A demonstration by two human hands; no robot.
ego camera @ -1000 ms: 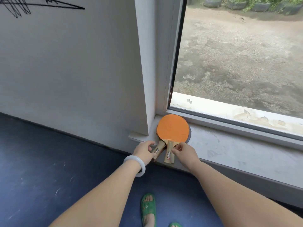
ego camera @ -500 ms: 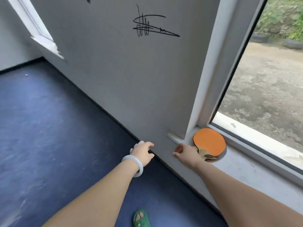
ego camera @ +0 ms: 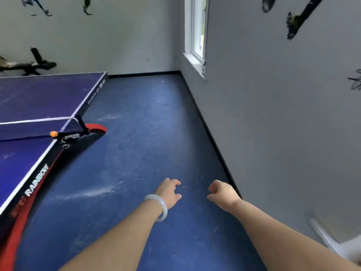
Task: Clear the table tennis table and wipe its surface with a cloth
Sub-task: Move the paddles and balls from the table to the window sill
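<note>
Blue bench (ego camera: pixel 39 98): the table tennis top fills the left of the view, well apart from both hands; its long axis runs from the near left away toward the far wall, its white-lined side edge facing the open floor; no cloth shows anywhere in view.
Net (ego camera: pixel 35 128): crosses the bench from side to side; its post (ego camera: pixel 72 132) is clamped at the side edge nearest the person.
Orange ball (ego camera: pixel 53 133): sits on the bench against the foot of the net, just beside the post and close to the side edge; it is the only loose thing visible on the top, so I judge it the next thing to clear.
Floor (ego camera: pixel 136 133): blue and scuffed, between bench and wall; a small white ball (ego camera: pixel 162 82) lies far off near the corner.
Left hand (ego camera: pixel 170 192): empty, fingers spread and loosely bent, a pale bangle (ego camera: pixel 157 207) on the wrist; it hangs over the floor and is the nearer of the two to the bench and the orange ball.
Right hand (ego camera: pixel 222 194): empty, fingers loosely curled on nothing; near the left hand and closer to the grey wall (ego camera: pixel 273 114).
Coming move: probably a step forward and left; the reach to the ball goes across the side edge, which favours the left hand.
</note>
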